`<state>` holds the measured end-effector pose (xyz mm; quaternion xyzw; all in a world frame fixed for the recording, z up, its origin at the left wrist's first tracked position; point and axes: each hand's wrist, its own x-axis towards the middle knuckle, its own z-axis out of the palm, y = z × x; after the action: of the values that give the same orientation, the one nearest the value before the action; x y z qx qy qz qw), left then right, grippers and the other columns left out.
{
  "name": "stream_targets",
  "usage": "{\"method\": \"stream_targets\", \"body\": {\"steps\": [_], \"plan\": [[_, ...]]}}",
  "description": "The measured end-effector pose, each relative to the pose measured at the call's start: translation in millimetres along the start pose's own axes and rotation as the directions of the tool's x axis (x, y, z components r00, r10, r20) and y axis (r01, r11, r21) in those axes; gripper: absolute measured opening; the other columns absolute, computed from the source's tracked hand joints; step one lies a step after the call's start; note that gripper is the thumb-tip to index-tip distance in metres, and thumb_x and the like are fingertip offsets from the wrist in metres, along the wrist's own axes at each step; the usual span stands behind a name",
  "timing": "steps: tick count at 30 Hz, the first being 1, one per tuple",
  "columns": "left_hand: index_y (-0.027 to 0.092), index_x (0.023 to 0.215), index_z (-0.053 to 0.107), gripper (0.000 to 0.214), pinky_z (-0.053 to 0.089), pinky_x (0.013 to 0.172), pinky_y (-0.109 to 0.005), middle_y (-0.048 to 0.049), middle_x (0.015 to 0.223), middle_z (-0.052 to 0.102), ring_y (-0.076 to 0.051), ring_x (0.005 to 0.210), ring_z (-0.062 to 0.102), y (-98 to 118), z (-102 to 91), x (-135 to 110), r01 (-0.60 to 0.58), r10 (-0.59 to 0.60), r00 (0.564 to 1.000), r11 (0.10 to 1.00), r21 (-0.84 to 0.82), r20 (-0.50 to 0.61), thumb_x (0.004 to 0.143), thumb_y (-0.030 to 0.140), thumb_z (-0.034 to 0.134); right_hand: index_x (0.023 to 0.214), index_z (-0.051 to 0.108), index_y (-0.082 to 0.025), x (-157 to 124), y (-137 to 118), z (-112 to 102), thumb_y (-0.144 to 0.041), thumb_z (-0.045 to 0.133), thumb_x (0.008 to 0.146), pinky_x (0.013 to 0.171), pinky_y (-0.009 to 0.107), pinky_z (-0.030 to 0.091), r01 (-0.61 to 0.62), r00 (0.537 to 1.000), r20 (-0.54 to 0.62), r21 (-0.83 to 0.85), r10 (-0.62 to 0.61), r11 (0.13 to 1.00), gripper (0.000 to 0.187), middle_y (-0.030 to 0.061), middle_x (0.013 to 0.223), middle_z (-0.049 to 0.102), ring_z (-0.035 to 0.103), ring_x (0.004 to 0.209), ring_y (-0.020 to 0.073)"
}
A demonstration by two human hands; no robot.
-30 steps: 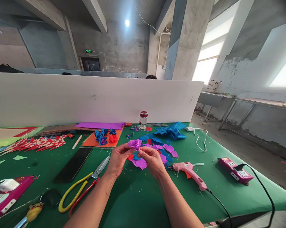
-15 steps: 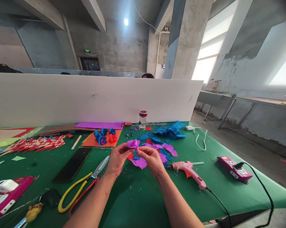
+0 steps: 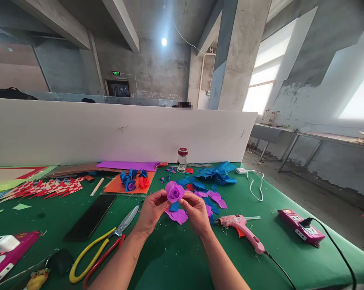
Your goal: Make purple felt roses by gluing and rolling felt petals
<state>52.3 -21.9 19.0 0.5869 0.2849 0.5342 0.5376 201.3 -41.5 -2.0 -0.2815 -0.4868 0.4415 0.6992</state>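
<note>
A purple felt rose (image 3: 173, 191) is held up above the green table (image 3: 175, 257), its spiral face turned toward me. My left hand (image 3: 153, 209) pinches it from the left and my right hand (image 3: 196, 210) pinches it from the right, fingers closed on its base. Loose purple felt petals (image 3: 179, 216) lie just under my hands. A pink glue gun (image 3: 240, 226) rests to the right of my right hand. Yellow-handled scissors (image 3: 106, 245) lie to the left of my left forearm.
Finished blue and red felt roses (image 3: 132, 180) sit on an orange sheet. Blue felt scraps (image 3: 216, 174), a small glass jar (image 3: 182, 159), a black phone (image 3: 90, 217) and a pink power strip (image 3: 304, 230) lie around. A white partition (image 3: 79, 133) backs the table.
Both hands have lifted the purple rose slightly and turned it so its spiral faces me. The view has tilted a little.
</note>
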Motion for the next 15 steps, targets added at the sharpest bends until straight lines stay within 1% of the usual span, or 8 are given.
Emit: {"method": "stream_targets", "body": {"steps": [2,4,8,11,15], "plan": [[0.017,0.080,0.075,0.020,0.047,0.068,-0.027,-0.0021,0.071,0.067,-0.019,0.075,0.061,2,2.7,-1,-0.002,0.002,1.000,1.000,0.006,0.008,0.065,0.029,0.081,0.075,0.076,-0.025,0,1,0,-0.033,0.079,0.069,0.075,0.031,0.050,0.019,1.000,-0.002,-0.008,-0.019,1.000,0.011,0.0017,0.079,0.069,0.061,0.078,0.0183],[0.017,0.078,0.075,0.019,0.047,0.067,-0.026,-0.0014,0.066,0.065,-0.019,0.073,0.061,3,5.3,-2,0.003,-0.003,1.000,1.000,0.001,0.002,0.064,0.029,0.082,0.074,0.075,-0.025,0,3,1,-0.034,0.080,0.068,0.073,0.031,0.050,0.004,1.000,-0.023,-0.015,-0.004,1.000,0.012,0.0015,0.077,0.069,0.060,0.076,0.0182],[0.017,0.077,0.076,0.023,0.045,0.062,-0.025,-0.0016,0.067,0.067,-0.016,0.066,0.057,-2,9.5,-1,0.038,-0.039,0.999,0.999,-0.026,-0.038,0.060,0.031,0.084,0.073,0.074,-0.023,1,3,2,-0.035,0.081,0.065,0.069,0.030,0.050,-0.064,0.996,-0.053,0.011,0.065,0.998,0.016,0.0009,0.072,0.068,0.060,0.069,0.0166],[0.016,0.073,0.077,0.022,0.041,0.058,-0.023,-0.0004,0.063,0.065,-0.012,0.059,0.051,-9,11.2,1,0.056,-0.060,0.995,0.997,-0.059,-0.077,0.060,0.032,0.084,0.072,0.073,-0.022,1,2,4,-0.036,0.081,0.066,0.066,0.029,0.049,-0.076,0.996,-0.041,0.035,0.077,0.996,0.017,0.0001,0.069,0.068,0.059,0.064,0.0147],[0.016,0.074,0.078,0.026,0.042,0.059,-0.024,-0.0017,0.067,0.068,-0.011,0.058,0.051,-14,11.5,4,0.083,-0.102,0.985,0.986,-0.141,-0.136,0.056,0.032,0.087,0.080,0.073,-0.021,1,2,5,-0.035,0.078,0.069,0.072,0.029,0.050,-0.063,0.997,-0.035,0.010,0.063,0.998,0.019,0.0019,0.078,0.069,0.062,0.073,0.0159]]}}
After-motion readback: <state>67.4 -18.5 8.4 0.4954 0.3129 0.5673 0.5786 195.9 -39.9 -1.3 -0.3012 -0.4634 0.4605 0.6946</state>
